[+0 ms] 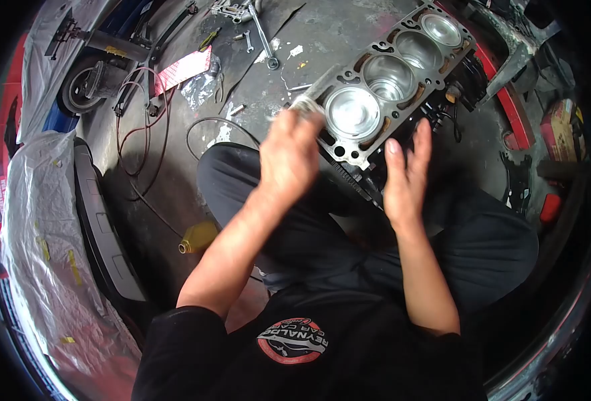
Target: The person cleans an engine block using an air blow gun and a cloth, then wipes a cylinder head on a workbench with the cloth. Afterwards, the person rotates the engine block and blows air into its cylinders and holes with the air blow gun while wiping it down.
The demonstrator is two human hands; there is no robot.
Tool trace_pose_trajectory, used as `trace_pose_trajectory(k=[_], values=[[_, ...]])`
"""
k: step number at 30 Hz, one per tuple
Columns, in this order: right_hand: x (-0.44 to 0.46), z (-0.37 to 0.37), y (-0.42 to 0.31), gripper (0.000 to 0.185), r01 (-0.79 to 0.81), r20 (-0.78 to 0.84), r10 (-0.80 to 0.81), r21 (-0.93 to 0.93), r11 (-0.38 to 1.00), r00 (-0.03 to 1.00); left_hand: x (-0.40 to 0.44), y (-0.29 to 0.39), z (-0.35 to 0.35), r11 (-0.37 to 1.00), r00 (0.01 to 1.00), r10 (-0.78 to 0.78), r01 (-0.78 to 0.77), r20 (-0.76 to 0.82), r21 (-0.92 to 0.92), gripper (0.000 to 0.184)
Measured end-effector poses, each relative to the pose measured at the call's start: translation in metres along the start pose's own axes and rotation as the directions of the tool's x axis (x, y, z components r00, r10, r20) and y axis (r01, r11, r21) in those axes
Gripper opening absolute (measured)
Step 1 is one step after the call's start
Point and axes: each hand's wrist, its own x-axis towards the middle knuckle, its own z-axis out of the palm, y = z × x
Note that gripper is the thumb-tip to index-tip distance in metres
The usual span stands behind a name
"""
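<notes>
An engine block (421, 80) lies at the upper right of the head view, its flat deck and row of cylinder bores facing up. In the nearest bore sits a shiny round piston top (352, 115). My left hand (288, 147) is closed at the block's near left corner, around a whitish crumpled wad (307, 105) that motion blurs. My right hand (405, 174) is held beside the block's near right side, fingers stretched and apart, holding nothing. Whether it touches the block I cannot tell.
On the floor lie a ratchet (263, 40), a small wrench (248, 41), a screwdriver (209, 39), pliers (219, 89) and a red-and-white packet (183, 72). A thin hose (148, 134) loops at left, near a yellow bottle (198, 238). Plastic sheeting (61, 247) covers a panel.
</notes>
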Motion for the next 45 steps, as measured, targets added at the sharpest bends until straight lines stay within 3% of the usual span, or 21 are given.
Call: trace_pose_trajectory(k=[3, 7, 10, 11, 13, 14, 15, 16, 17, 19, 23, 29, 31, 32, 35, 36, 37, 39, 41, 43, 45], values=[[0.005, 0.033, 0.021, 0.088, 0.064, 0.045, -0.058, -0.161, 0.985, 0.997, -0.011, 0.02, -0.009, 0.981, 0.975, 0.195, -0.192, 0.106, -0.035, 0.045], [0.0, 0.042, 0.035, 0.081, 0.071, 0.065, -0.07, -0.001, 0.998, 0.995, 0.017, -0.024, -0.014, 0.969, 0.975, 0.182, -0.2, 0.13, 0.143, 0.04], [0.0, 0.043, 0.031, 0.085, 0.048, 0.062, -0.05, 0.029, 0.998, 0.997, -0.003, 0.018, -0.017, 0.928, 0.901, 0.366, -0.372, 0.233, -0.02, 0.032], [0.001, 0.042, 0.032, 0.09, 0.055, 0.072, -0.055, -0.004, 0.998, 0.996, -0.006, 0.013, -0.017, 0.941, 0.901, 0.334, -0.336, 0.278, -0.042, 0.049], [-0.004, 0.034, 0.028, 0.088, 0.062, 0.093, -0.059, -0.025, 0.998, 0.994, 0.017, -0.022, -0.026, 0.968, 0.958, 0.218, -0.237, 0.187, 0.087, 0.047], [-0.003, 0.029, 0.019, 0.087, 0.149, 0.077, -0.133, -0.263, 0.953, 0.988, 0.025, -0.042, -0.028, 0.948, 0.958, 0.168, -0.222, 0.233, 0.228, 0.048], [0.002, 0.025, 0.009, 0.086, 0.226, 0.075, -0.217, -0.486, 0.845, 0.973, 0.03, -0.054, -0.033, 0.947, 0.964, 0.069, -0.144, 0.256, 0.288, 0.043], [0.011, 0.021, 0.0, 0.085, 0.427, 0.098, -0.471, -0.607, 0.67, 0.877, 0.024, -0.067, -0.038, 0.961, 0.978, 0.012, -0.069, 0.208, 0.266, 0.039], [0.021, 0.018, -0.015, 0.084, 0.54, 0.26, -0.528, -0.685, 0.489, 0.809, 0.019, -0.076, -0.04, 0.971, 0.986, -0.044, 0.004, 0.163, 0.241, 0.036], [0.038, 0.031, -0.041, 0.082, 0.666, 0.625, -0.23, -0.701, 0.254, 0.746, 0.005, -0.066, -0.045, 0.963, 0.964, -0.259, 0.263, -0.058, 0.06, 0.031], [0.028, 0.053, -0.041, 0.089, 0.676, 0.663, -0.166, -0.665, 0.319, 0.73, -0.026, -0.058, -0.049, 0.836, 0.839, -0.532, 0.501, -0.112, -0.222, 0.034], [0.037, 0.039, -0.04, 0.076, 0.749, 0.715, -0.236, -0.59, 0.303, 0.659, -0.048, -0.057, -0.037, 0.746, 0.793, -0.597, 0.495, -0.118, -0.446, 0.033], [0.043, 0.025, -0.04, 0.067, 0.809, 0.783, -0.268, -0.449, 0.38, 0.561, -0.043, -0.05, -0.036, 0.693, 0.776, -0.626, 0.509, -0.078, -0.511, 0.033], [0.047, 0.017, -0.04, 0.049, 0.865, 0.774, -0.402, -0.372, 0.338, 0.49, -0.037, -0.045, -0.038, 0.712, 0.795, -0.605, 0.511, -0.052, -0.481, 0.033], [0.053, -0.02, -0.061, 0.034, 0.865, 0.84, -0.313, -0.31, 0.394, 0.443, -0.02, -0.042, -0.026, 0.793, 0.88, -0.468, 0.374, -0.086, -0.481, 0.032], [0.063, -0.035, -0.085, 0.029, 0.847, 0.838, -0.191, -0.452, 0.281, 0.511, -0.009, -0.033, -0.027, 0.793, 0.91, -0.413, 0.352, -0.015, -0.498, 0.033], [0.073, -0.051, -0.103, 0.026, 0.817, 0.78, -0.249, -0.523, 0.243, 0.574, 0.004, -0.019, -0.031, 0.79, 0.933, -0.356, 0.334, 0.058, -0.514, 0.035], [0.094, -0.083, -0.129, 0.022, 0.747, 0.562, -0.513, -0.6, 0.286, 0.649, 0.031, 0.001, -0.023, 0.974, 0.996, 0.088, -0.081, 0.025, -0.213, 0.041], [0.113, -0.118, -0.133, 0.029, 0.639, 0.416, -0.542, -0.695, 0.328, 0.73, 0.052, 0.006, -0.002, 0.908, 0.881, 0.414, -0.417, 0.23, -0.037, 0.043], [0.124, -0.162, -0.126, 0.04, 0.526, 0.309, -0.456, -0.691, 0.495, 0.835, 0.071, 0.005, -0.003, 0.838, 0.803, 0.477, -0.538, 0.356, 0.093, 0.043], [0.122, -0.224, -0.1, 0.048, 0.221, 0.07, -0.251, -0.733, 0.644, 0.965, 0.076, -0.002, -0.01, 0.832, 0.833, 0.363, -0.492, 0.418, 0.258, 0.043]])
